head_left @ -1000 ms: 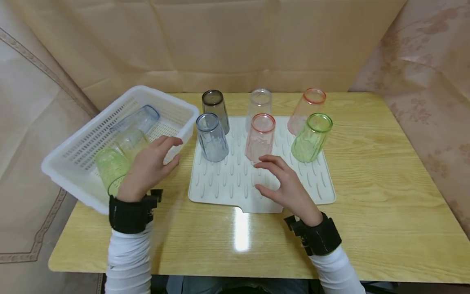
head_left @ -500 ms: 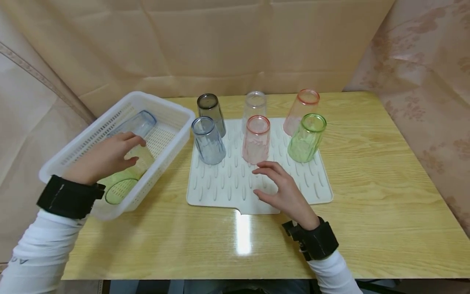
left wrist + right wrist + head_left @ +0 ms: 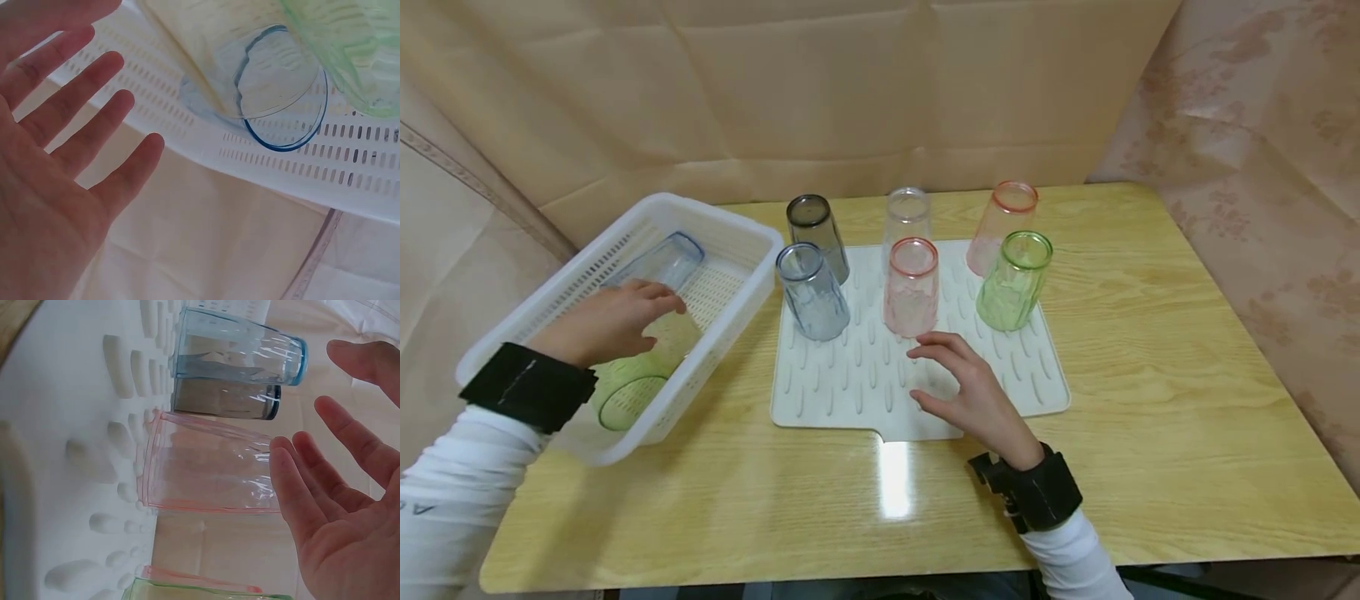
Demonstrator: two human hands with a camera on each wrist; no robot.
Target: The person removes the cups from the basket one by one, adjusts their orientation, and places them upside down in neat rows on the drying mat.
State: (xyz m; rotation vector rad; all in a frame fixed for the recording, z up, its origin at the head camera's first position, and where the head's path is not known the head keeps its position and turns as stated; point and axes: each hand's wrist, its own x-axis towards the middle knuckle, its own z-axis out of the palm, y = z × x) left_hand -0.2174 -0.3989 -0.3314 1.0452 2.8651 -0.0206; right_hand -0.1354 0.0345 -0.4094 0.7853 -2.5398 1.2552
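Observation:
My left hand [image 3: 613, 323] hovers over the white perforated basket [image 3: 752, 287], fingers spread and holding nothing in the left wrist view. Under and beside it lie a yellowish glass [image 3: 679, 337], a green glass [image 3: 631, 402] and a blue glass [image 3: 672, 258]; the hand partly hides them in the head view. My right hand [image 3: 973, 396] is held above the front of the white ribbed mat [image 3: 835, 400], fingers loosely bent with nothing between them. Nearest to it stands a pink glass [image 3: 912, 287], upside down on the mat.
Also upside down around the mat are a blue glass [image 3: 812, 292], a dark grey glass [image 3: 820, 233], a clear glass [image 3: 907, 221], a red-rimmed glass [image 3: 1003, 225] and a green glass [image 3: 1015, 283]. A wooden table [image 3: 1165, 400] carries everything; a beige cloth [image 3: 820, 92] hangs behind.
My left hand has moved left and deeper over the basket, from its right side to above the glasses there. The right hand stays nearly still. The head view has shifted slightly.

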